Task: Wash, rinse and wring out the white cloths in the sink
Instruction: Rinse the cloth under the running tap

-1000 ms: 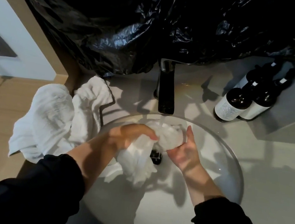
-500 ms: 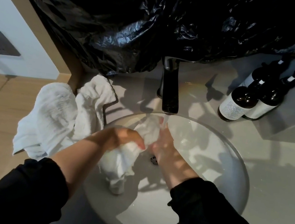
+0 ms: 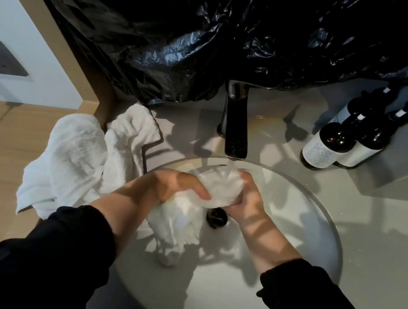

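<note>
Both hands have closed in on the white cloth (image 3: 221, 191) now, bunching it right under the stream from the faucet (image 3: 236, 132), above the sink (image 3: 314, 222) drain. Left hand (image 3: 175, 184) and right hand (image 3: 250, 202) both have fingers (image 3: 199, 191) curled tight round the wad, so water soaks through while the tail hangs into the basin. More white cloths (image 3: 73, 159) wait heaped on the table (image 3: 383, 232), just left of the rim.

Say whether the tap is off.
No, water runs from the faucet onto the white cloth gripped by the left hand and right hand.
</note>
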### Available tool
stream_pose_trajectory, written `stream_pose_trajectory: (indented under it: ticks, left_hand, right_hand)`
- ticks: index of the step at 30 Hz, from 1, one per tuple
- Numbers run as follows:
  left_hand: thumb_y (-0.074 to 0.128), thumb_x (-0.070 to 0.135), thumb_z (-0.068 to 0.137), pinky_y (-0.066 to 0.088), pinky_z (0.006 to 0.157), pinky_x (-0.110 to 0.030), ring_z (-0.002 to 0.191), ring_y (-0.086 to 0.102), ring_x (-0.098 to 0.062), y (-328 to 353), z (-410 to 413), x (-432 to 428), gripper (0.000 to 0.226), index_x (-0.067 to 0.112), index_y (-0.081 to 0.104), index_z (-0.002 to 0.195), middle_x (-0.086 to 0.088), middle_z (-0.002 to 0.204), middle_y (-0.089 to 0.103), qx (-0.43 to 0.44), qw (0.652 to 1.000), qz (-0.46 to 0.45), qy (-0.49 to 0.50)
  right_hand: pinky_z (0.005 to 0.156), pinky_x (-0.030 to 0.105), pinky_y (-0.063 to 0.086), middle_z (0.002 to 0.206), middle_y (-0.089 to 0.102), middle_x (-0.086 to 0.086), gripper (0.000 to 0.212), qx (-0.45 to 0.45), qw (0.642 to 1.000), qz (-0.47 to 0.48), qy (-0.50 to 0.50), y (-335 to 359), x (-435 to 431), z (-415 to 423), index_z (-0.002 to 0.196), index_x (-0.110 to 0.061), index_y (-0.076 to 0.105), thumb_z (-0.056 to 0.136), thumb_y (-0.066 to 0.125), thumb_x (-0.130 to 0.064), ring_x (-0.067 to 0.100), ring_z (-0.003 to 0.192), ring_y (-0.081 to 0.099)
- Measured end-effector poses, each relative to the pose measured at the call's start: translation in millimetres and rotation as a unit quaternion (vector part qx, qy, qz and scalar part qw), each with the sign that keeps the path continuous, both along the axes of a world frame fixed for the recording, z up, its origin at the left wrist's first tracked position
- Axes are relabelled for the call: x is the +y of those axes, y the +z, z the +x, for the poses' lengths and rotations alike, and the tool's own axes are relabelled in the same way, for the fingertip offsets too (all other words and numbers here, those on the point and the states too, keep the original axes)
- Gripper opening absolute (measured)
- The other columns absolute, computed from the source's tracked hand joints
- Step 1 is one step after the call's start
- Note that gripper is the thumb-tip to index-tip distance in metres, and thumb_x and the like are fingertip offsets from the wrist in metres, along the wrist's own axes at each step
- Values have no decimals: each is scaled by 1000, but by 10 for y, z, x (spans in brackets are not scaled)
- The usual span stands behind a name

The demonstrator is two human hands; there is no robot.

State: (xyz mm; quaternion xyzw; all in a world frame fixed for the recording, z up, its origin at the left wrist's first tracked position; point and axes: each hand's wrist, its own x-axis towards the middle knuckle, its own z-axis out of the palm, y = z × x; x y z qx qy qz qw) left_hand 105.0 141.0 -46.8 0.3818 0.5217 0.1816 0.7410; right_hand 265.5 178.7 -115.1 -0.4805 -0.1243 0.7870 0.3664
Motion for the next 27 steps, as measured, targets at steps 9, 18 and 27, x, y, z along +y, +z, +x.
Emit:
stream_pose_trajectory:
  ticks: [9,18,27]
  left_hand:
    - [69,7,85,48,99,-29,109,64,-13,-234,-51,-63,29,6,68,114,-7,123,65,22,969,234,-78]
    - [51,59,89,45,96,-15,115,57,2,-327,-452,141,53,27,56,130,19,130,57,-189,924,129,-308]
    - [80,36,74,55,73,-20,100,68,-21,-41,-173,212,58,3,58,116,-4,108,70,-24,996,40,-70]
  right_hand:
    - [82,35,55,118,67,18,50,-17,1000,16,-13,-52,-84,500,123,-2,59,95,51,-42,28,109,64]
    - [78,37,48,85,70,16,57,-510,812,231,166,85,-17,592,92,-3,67,101,32,-48,25,76,64]
    - [84,38,52,96,73,13,63,-129,935,1,330,229,132,113,107,-12,64,95,29,-63,28,92,68]
